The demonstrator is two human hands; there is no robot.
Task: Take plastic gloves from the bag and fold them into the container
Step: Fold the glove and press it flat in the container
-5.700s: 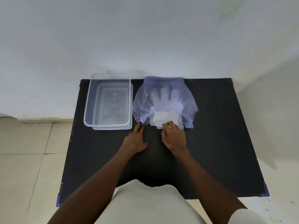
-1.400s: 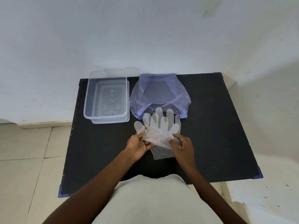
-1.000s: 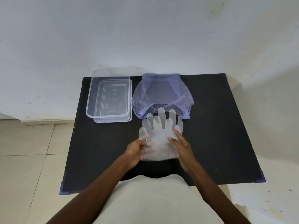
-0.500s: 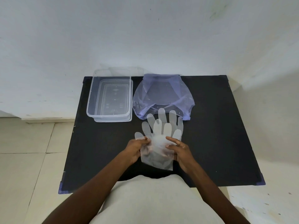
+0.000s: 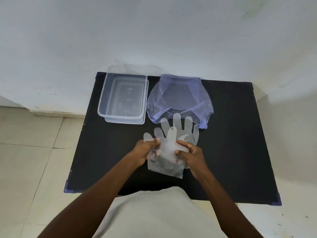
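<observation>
Over the black rectangular table [image 5: 231,134], left hand [image 5: 143,150] and right hand [image 5: 193,156] pinch translucent plastic gloves [image 5: 171,143], with bare tabletop flanking both forearms.

My left hand [image 5: 145,150] and right hand [image 5: 192,154] pinch the clear plastic gloves [image 5: 171,143] from either side above the black tabletop [image 5: 231,134], their fingertips reaching the bluish bag [image 5: 178,98], the clear container [image 5: 103,100] just beside it.

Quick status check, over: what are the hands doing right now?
Left hand, right hand both gripping clear gloves over table. Container empty. Bag behind. Nothing blocking.
</observation>
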